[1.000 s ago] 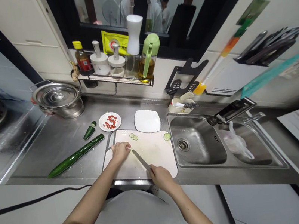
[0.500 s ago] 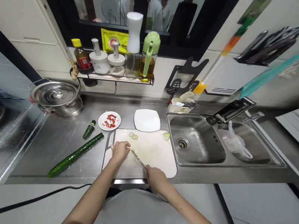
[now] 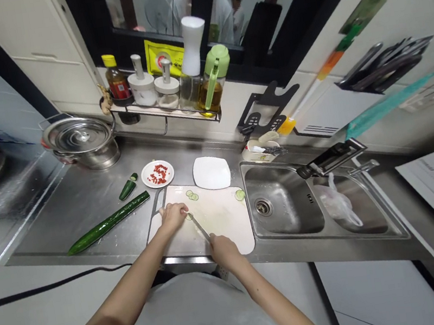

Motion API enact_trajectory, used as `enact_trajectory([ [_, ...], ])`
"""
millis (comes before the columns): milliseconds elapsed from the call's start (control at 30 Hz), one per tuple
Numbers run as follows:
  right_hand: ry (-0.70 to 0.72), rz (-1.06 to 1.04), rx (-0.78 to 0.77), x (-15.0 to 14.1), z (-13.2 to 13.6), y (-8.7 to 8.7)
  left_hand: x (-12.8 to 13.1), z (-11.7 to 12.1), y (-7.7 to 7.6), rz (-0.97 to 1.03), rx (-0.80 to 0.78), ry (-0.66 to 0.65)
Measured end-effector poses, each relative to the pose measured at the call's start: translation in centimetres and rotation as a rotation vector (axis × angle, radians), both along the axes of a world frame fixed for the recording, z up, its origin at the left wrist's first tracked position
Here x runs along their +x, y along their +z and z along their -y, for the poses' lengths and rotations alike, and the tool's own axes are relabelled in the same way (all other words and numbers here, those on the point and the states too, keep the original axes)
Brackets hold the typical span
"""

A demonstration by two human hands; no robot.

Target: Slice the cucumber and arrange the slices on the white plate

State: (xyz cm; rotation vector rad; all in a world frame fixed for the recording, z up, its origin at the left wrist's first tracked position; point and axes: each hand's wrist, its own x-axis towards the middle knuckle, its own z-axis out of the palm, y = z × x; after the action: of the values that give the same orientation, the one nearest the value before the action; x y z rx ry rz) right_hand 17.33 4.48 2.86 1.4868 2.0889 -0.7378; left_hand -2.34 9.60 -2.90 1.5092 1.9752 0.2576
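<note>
A steel kitchen counter (image 3: pixel 82 197) runs between a lidded pot (image 3: pixel 81 143) and a sink (image 3: pixel 286 209), with a white cutting board (image 3: pixel 218 222) at its front edge. The person's right hand (image 3: pixel 223 250) is closed around the handle of a knife (image 3: pixel 198 226), whose blade angles up and left across the board to meet a small piece of cucumber (image 3: pixel 189 217). The left hand (image 3: pixel 173 216) lies curled over that piece, fingertips pressing it down just beside the blade; most of the piece is hidden under the fingers, so its shape is hard to make out. Three cut slices (image 3: pixel 192 195) lie near the board's far edge, one more (image 3: pixel 239 194) at its right corner. A long cucumber (image 3: pixel 108 223) and a short stub (image 3: pixel 128 187) rest on the counter to the left, well apart from the hands. Behind the board sit a saucer of chopped red pepper (image 3: pixel 157 173) and a bare white plate (image 3: pixel 211 172). The knife's handle is covered by the grip.
</note>
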Motion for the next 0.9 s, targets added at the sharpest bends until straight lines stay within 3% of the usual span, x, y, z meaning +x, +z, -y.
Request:
enact_trajectory([
  [633, -0.02, 0.012, -0.013, 1.2, 1.2, 0.1, 0.2, 0.2, 0.1, -0.027, -0.001, -0.015],
  [900, -0.08, -0.125, -0.054, 4.5, 0.4, 1.2, 1.3, 0.8, -0.3, -0.115, 0.058, -0.082],
])
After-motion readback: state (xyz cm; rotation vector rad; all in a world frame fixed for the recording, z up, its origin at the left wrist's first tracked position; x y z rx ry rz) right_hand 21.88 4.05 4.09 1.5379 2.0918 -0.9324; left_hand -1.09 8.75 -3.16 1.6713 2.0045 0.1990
